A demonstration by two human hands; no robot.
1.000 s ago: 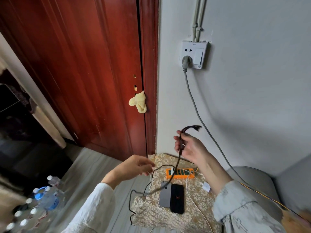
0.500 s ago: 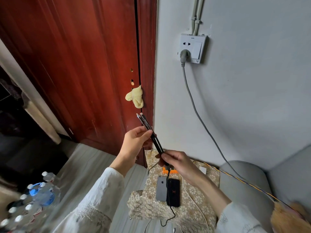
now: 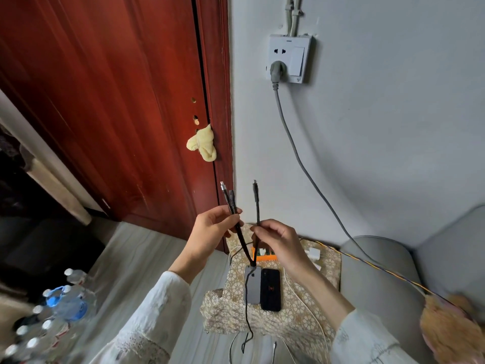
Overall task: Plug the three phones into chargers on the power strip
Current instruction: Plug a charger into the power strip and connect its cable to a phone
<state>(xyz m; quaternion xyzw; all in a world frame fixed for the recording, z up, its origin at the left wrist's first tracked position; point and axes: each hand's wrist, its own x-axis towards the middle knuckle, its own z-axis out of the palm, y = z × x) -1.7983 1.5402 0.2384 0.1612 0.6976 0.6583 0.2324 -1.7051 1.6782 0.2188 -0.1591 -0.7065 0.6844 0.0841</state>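
Left grip (image 3: pixel 210 229), right grip (image 3: pixel 275 237) pinch cable ends (image 3: pixel 256 206) above phones (image 3: pixel 262 288)

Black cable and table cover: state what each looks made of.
Black cable: seems braided fabric sheathing, matte, with a woven texture; the tips look metallic and shiny. Table cover: apparently lace-like cloth, beige floral pattern, draping softly over the edge.

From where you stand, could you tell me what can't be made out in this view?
- Power strip, head view: mostly hidden by the right hand; its sockets are unreadable.
- Third phone: only a grey phone and a black phone show.
- Connector tips: too small to identify.
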